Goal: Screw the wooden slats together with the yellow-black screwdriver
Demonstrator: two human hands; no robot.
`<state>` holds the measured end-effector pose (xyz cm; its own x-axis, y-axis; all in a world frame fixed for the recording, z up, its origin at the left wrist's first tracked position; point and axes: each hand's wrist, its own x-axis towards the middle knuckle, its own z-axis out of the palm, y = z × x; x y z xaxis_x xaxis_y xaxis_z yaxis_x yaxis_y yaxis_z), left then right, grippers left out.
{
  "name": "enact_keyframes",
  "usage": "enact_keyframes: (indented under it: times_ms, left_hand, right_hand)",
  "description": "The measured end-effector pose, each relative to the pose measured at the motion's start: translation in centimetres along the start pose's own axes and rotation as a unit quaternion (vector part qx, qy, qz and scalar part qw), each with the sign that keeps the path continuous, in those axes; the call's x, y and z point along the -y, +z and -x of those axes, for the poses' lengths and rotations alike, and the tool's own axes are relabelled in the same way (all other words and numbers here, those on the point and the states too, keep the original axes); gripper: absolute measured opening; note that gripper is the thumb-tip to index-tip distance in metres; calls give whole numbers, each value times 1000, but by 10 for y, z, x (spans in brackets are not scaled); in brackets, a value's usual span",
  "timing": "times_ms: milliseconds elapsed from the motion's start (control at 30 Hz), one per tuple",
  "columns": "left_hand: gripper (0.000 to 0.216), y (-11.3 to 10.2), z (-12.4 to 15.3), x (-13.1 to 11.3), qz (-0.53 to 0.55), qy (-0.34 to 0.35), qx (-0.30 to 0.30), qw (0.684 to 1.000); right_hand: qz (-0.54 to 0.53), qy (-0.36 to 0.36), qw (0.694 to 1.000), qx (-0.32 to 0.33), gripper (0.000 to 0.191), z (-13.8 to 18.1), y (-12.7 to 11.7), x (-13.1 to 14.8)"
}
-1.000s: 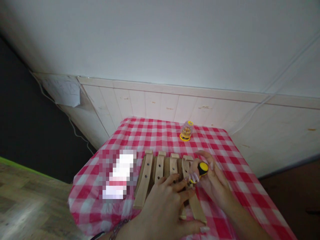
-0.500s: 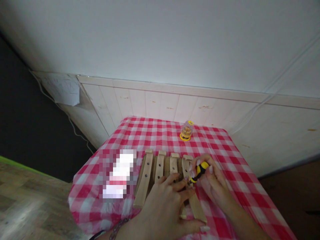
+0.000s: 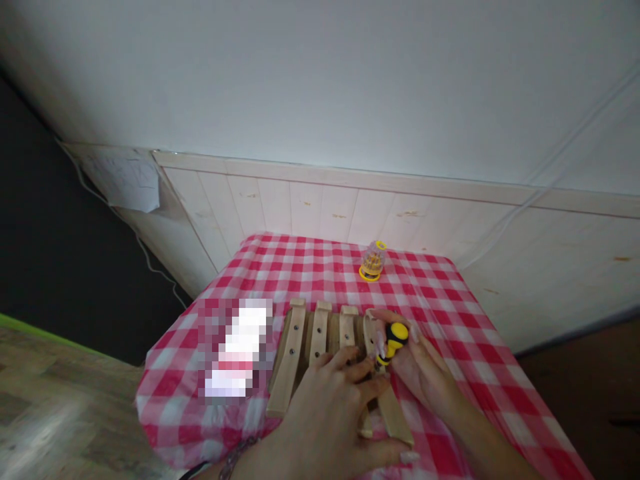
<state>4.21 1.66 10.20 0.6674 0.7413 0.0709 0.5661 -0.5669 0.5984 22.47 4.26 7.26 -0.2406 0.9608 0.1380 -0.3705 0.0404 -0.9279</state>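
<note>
A yellow-and-black screwdriver [image 3: 395,340] is gripped in my right hand [image 3: 425,367], its lower end pointing down at the rightmost wooden slat [image 3: 395,413]. Where its tip meets the wood is hidden by fingers. My left hand [image 3: 335,407] lies with fingers spread across the wooden hook rack [image 3: 285,373], its index fingertip close to the screwdriver's lower end and its thumb stretched towards the near edge. Light curved slats sit on a darker board, with dark screw heads showing on several of them. My left hand covers the middle of the rack.
A clear, yellow-based bit holder [image 3: 373,261] stands towards the back of the table. Left of the rack lies a pixelated bright object [image 3: 243,350]. The table has a red-and-white checked tablecloth [image 3: 300,257] and stands against a white panelled wall [image 3: 320,210].
My right hand has turned the screwdriver; its handle now stands more upright and its yellow end faces up. The right fingers have shifted around the handle. My left hand has stayed in place.
</note>
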Motion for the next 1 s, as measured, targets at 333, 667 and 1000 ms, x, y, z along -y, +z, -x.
enact_keyframes:
  times_ms: [333,667,1000]
  left_hand:
    - [58,-1,0,-1,-3,13,-9,1000]
    - [55,-2,1,-1,1,13,-13,1000]
    - [56,-2,0,-2,2,12,-5,1000]
  right_hand:
    - [15,-36,998,40,32,2,-6,-2]
    - [29,-39,999,5,53,2,4,1]
    - [61,-86,994,20,43,-1,5,5]
